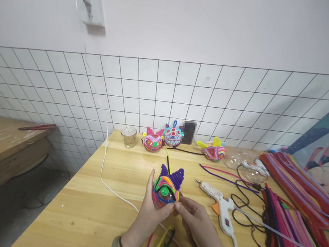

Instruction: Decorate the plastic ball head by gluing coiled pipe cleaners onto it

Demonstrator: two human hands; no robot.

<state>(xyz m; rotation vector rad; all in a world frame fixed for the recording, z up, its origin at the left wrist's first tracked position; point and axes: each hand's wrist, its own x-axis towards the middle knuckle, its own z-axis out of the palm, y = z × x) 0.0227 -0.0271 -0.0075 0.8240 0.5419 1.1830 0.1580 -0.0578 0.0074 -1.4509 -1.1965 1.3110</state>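
Note:
My left hand (151, 210) is wrapped round a clear ball ornament (164, 190) partly covered in coiled, many-coloured pipe cleaners. It has two purple pointed ears (177, 177) and a green spiral in the middle. At the ball's lower right edge, the thumb and fingers of my right hand (192, 216) pinch together against it. A black pipe cleaner (195, 246) trails out below that hand; its held end is hidden by my fingers. Just under the hands lie yellow-handled scissors (161, 244) and a short pink pipe cleaner (149, 242).
To the right lie a white glue gun (217, 205), tangled dark cords and bundles of coloured pipe cleaners (290, 227). Finished decorated balls (153, 140) and a glass cup (128, 137) stand at the back. A white cable (112, 190) crosses the wooden table (82, 208).

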